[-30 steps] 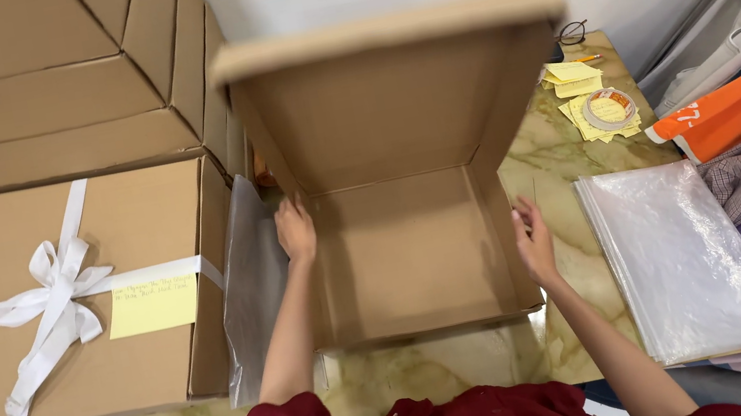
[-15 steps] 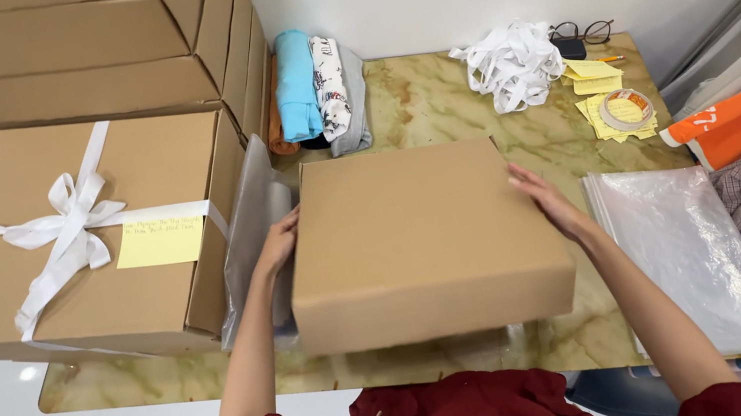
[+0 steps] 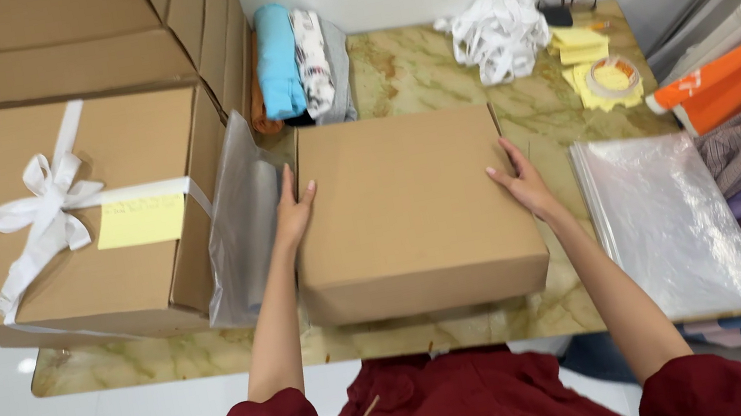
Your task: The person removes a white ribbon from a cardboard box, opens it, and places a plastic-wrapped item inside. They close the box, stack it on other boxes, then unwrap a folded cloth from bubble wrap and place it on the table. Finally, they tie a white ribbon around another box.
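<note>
The left hand (image 3: 293, 213) is lying flat and open against the left edge of the closed cardboard box (image 3: 406, 207), fingers spread up onto its lid, and the right hand (image 3: 521, 183) is pressing open-palmed against the right edge in the same way. Neither hand is curling around anything; together they are bracing the box from both sides. The box is sitting flat in the middle of the marble-patterned desk (image 3: 427, 66), its near edge close to the desk's front edge.

The box is looking stiff and plain, with smooth sides that offer no handle, so I judge that the two opposite sides, low down, are the sound places to hold it. It is probably light to moderate in weight, though the pictures are not showing what is inside.

Room is tight on the left: a clear plastic bag (image 3: 237, 226) is standing just beside the box, leaning on a bigger carton tied with a white ribbon (image 3: 46, 209) and bearing a yellow note (image 3: 141, 221). On the right, a flat clear plastic sleeve (image 3: 666, 212) is lying near the box. Behind it, some bare desk is showing before the folded cloths (image 3: 294, 64), a heap of white ribbon (image 3: 497, 33) and a roll of tape (image 3: 614, 77).
</note>
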